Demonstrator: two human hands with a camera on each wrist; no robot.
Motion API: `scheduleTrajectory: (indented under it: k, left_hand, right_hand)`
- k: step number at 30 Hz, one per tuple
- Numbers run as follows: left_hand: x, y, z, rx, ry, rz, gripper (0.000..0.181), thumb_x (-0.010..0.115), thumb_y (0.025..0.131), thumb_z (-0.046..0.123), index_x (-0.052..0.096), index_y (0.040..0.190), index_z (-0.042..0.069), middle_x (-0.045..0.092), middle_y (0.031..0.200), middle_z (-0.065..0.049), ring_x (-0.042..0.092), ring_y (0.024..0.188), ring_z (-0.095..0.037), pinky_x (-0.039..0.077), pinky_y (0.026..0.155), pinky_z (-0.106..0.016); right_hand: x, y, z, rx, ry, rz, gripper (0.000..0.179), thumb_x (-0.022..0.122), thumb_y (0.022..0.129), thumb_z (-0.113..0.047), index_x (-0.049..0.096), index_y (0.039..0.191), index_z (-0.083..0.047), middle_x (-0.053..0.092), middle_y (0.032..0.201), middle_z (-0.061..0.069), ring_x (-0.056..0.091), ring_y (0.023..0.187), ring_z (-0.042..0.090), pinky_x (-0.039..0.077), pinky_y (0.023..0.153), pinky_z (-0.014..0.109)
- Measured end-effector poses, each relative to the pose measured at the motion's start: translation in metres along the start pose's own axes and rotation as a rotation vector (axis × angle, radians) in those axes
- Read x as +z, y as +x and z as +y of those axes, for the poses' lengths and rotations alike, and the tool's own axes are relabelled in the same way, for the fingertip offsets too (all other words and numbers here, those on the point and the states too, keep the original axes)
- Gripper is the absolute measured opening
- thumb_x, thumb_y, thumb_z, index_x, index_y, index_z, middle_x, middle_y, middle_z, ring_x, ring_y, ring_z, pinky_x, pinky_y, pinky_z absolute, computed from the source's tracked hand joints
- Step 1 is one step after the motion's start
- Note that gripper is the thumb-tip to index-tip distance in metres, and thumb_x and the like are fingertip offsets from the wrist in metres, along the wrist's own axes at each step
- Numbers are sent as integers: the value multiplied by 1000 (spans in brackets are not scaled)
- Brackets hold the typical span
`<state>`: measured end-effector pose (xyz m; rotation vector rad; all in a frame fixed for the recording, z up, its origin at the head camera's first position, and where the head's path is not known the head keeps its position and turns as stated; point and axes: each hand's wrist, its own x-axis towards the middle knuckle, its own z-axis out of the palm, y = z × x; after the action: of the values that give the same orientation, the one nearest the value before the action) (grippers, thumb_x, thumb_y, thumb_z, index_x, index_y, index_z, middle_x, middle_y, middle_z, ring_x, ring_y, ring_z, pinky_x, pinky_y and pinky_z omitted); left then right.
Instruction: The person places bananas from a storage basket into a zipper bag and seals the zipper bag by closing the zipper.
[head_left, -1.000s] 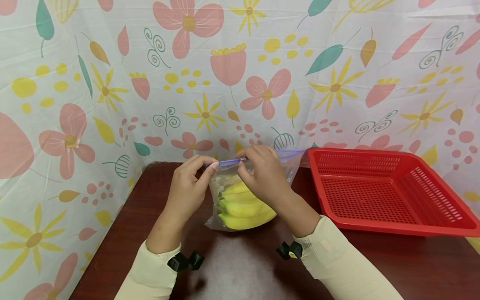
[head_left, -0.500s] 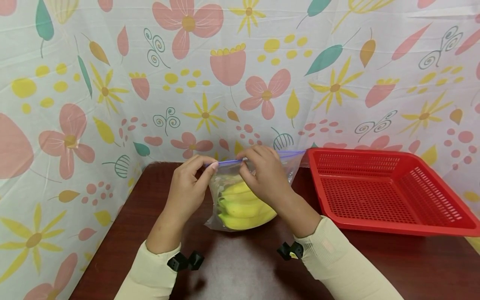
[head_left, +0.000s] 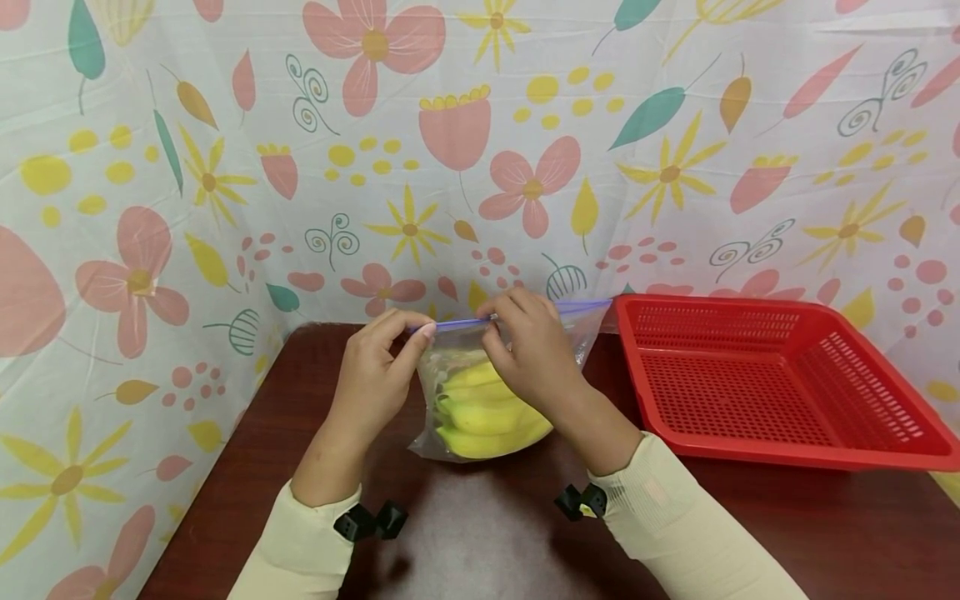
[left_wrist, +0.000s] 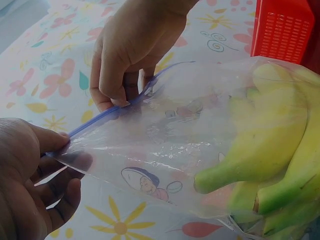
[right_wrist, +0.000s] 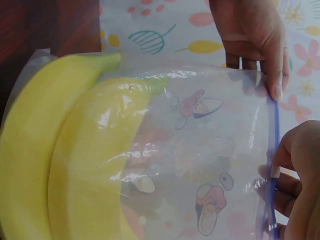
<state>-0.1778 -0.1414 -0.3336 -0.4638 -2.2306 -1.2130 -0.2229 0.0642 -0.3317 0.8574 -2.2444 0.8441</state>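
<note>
A clear zip bag [head_left: 450, 354] with a purple zip strip stands on the table, held up by its top edge. Inside it lie several yellow bananas [head_left: 487, 417], greenish at the stems in the left wrist view. My left hand [head_left: 375, 367] pinches the zip strip's left corner between thumb and fingers. Further right along the same strip, my right hand [head_left: 532, 350] pinches a small white slider [right_wrist: 275, 172], seen in the right wrist view. To the right of that hand the two purple edges stand apart. Cartoon prints mark the bag's front.
A red plastic basket [head_left: 795, 454] with perforated walls stands on the right, close to the bag's right corner. The dark brown table [head_left: 255, 492] reaches back to a flower-patterned cloth [head_left: 420, 158]. Black wrist cameras [head_left: 371, 521] sit on both pale sleeves.
My right hand has slid slightly to the right along the zip strip. The left hand keeps its pinch on the corner, and the bag and basket stay in place.
</note>
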Motion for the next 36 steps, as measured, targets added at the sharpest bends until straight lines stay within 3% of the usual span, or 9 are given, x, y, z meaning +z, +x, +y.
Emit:
scheduleTrajectory:
  k: [8,20,36]
  left_hand:
    - [1,1,-1,8,-9,1,14,62,101,23,72,98,14,64,86,2,53,73,-11,44,64,-26]
    - [0,1,-2,2,3,6,13,62,101,22,73,99,15,65,88,2,52,73,-11,44,64,-25]
    - [-1,0,-1,-31,14,-2,13,62,101,23,73,101,16,66,90,2,52,74,-11,44,65,-26]
  right_hand:
    - [0,0,1,0,-15,3,15,57,90,-2,70,96,-8,65,95,6,58,81,22,43,103,53]
    - [-2,-1,5,33,25,12,14,58,88,-4,70,96,-7,69,99,6,62,99,28,42,102,53]
    - [-4,-3,8,54,34,22,14,59,88,-5,70,96,-6,71,101,6,63,101,28,43,101,51]
